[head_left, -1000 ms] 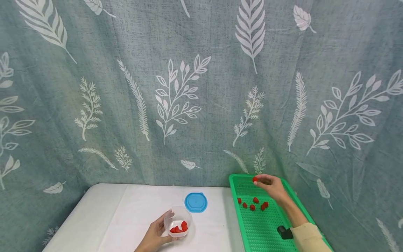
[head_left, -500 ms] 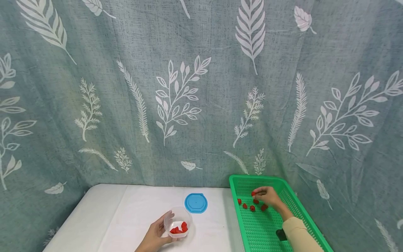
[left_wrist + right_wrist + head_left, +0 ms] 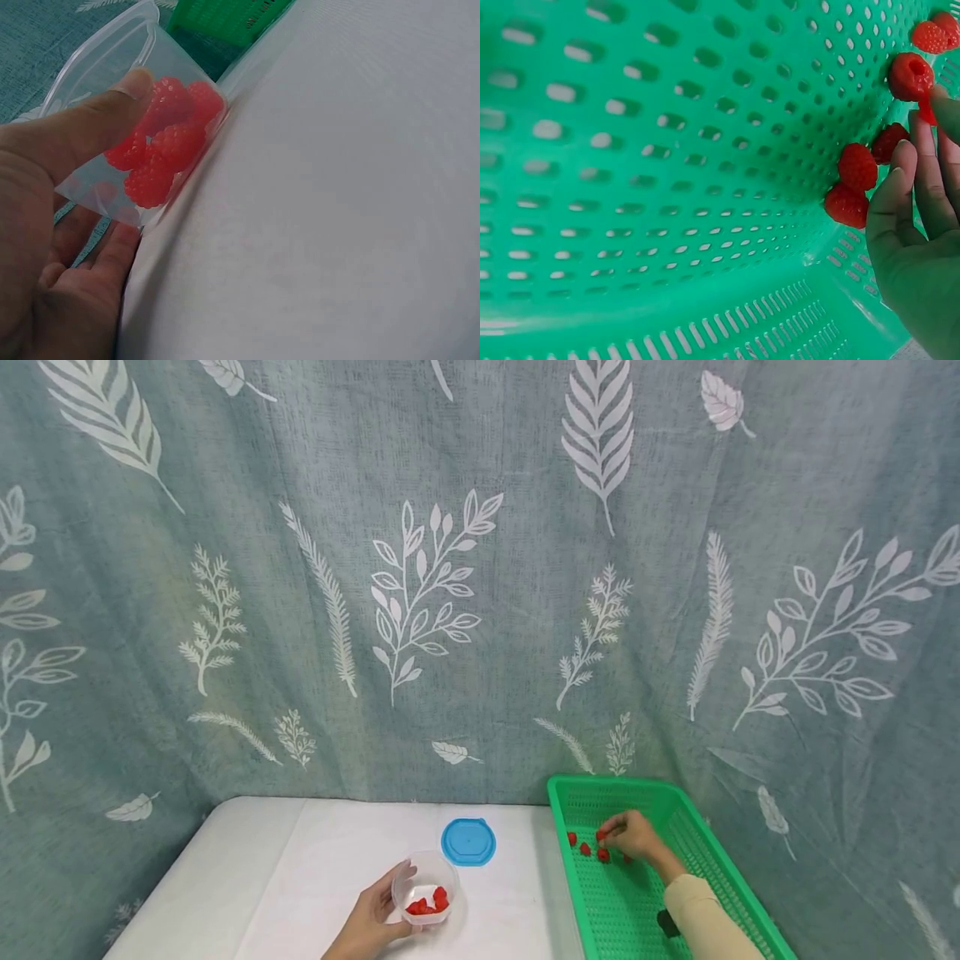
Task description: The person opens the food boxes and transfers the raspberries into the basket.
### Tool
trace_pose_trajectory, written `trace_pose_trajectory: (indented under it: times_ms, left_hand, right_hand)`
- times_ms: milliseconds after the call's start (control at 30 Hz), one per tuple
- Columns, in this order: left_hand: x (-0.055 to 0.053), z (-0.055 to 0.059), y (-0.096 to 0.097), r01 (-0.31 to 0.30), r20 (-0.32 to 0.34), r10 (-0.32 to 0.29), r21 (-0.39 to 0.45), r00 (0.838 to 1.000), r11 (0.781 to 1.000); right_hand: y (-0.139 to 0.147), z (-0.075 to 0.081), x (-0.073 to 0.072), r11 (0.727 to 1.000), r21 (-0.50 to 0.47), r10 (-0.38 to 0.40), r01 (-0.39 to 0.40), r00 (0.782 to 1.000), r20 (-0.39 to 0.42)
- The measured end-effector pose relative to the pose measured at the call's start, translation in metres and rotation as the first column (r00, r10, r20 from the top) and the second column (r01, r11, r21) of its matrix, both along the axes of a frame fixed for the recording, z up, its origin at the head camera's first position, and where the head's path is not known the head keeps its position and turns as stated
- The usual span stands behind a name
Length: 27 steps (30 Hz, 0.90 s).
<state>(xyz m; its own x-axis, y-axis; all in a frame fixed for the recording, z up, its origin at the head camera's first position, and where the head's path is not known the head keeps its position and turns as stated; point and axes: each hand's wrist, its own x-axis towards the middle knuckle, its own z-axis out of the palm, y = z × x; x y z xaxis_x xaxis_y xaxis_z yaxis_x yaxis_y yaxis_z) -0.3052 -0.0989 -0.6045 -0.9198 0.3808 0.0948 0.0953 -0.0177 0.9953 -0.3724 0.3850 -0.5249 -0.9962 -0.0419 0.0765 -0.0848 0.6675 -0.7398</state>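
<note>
My left hand (image 3: 369, 917) grips a clear plastic container (image 3: 415, 867) on the white table, its thumb against the near wall. Several red raspberries (image 3: 174, 142) lie in the bottom of the container. Inside the green basket (image 3: 576, 893), my right hand (image 3: 636, 837) pinches a raspberry (image 3: 927, 112) between thumb and fingers, low over the mesh floor. Other raspberries (image 3: 857, 166) lie about its fingertips in the right wrist view, and the hand partly covers some of them in the head view.
A blue lid (image 3: 468, 842) lies flat on the white table (image 3: 300, 877), just behind the container. The basket's raised walls surround my right hand. A patterned grey-green curtain (image 3: 480, 610) hangs behind the table.
My right hand has come down from the back of the basket toward the raspberries on its floor, with the pinched raspberry in its fingers. The left hand and container have stayed put.
</note>
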Motion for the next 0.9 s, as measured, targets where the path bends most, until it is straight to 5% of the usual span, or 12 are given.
trace_pose_trajectory:
  times_ms: [400, 700, 900]
  left_hand:
    - [-0.002, -0.004, -0.001, 0.009, 0.002, -0.009, -0.036, 1.0, 0.999]
    - [-0.001, -0.006, -0.002, 0.016, 0.004, -0.016, -0.015, 1.0, 1.0]
    - [-0.005, -0.007, -0.003, 0.021, -0.016, -0.022, -0.013, 1.0, 1.0]
  right_hand:
    - [-0.005, 0.01, 0.001, 1.0, -0.009, 0.016, -0.016, 1.0, 0.002]
    - [-0.036, 0.063, 0.017, 0.988, -0.1, 0.115, -0.122, 0.991, -0.073]
    - [-0.071, 0.106, 0.048, 0.963, -0.13, 0.221, -0.234, 0.969, -0.108]
